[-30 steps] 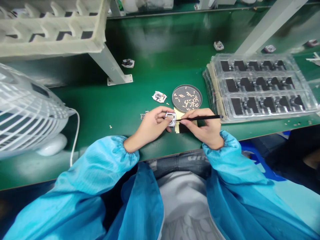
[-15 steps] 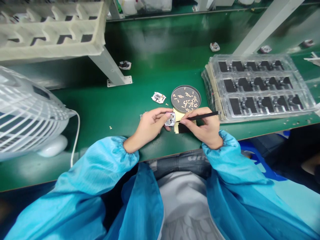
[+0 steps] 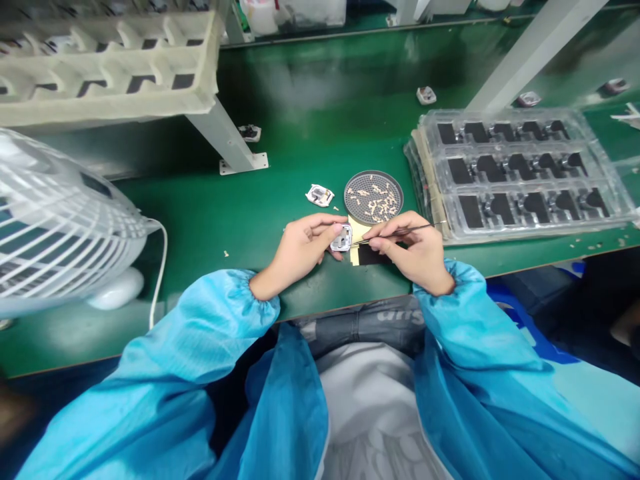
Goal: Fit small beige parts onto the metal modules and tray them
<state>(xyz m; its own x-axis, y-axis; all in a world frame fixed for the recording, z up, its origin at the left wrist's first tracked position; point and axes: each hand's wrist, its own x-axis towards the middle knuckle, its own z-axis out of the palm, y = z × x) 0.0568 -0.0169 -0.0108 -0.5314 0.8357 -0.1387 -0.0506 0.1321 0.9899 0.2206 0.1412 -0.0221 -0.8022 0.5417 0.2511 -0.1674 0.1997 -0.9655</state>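
My left hand (image 3: 303, 250) pinches a small white device housing (image 3: 341, 238), its open side with grey inner parts facing up. From the right, my right hand (image 3: 419, 257) grips slim black tweezers (image 3: 416, 229), whose tips point at the housing's right edge; whether they touch it or hold a part is too small to tell. Under the hands lie a yellow pad (image 3: 357, 229) and a black piece (image 3: 376, 256). Just beyond is a round dark perforated dish (image 3: 350, 208) with many tiny beige pieces (image 3: 381, 201). Another white housing (image 3: 320, 195) rests left of the dish.
Clear plastic trays (image 3: 530, 230) with black parts are stacked at right. A white fan (image 3: 60, 233) with its cord (image 3: 163, 267) stands at left, below a raised moulded tray (image 3: 150, 103). Shelf posts (image 3: 225, 137) rise from the green bench (image 3: 200, 233). More housings (image 3: 426, 95) lie farther back.
The tweezers have turned in my right hand, showing a thin edge instead of a broad side. The right hand has shifted slightly rightward; the left still holds the housing. The view has moved a little.
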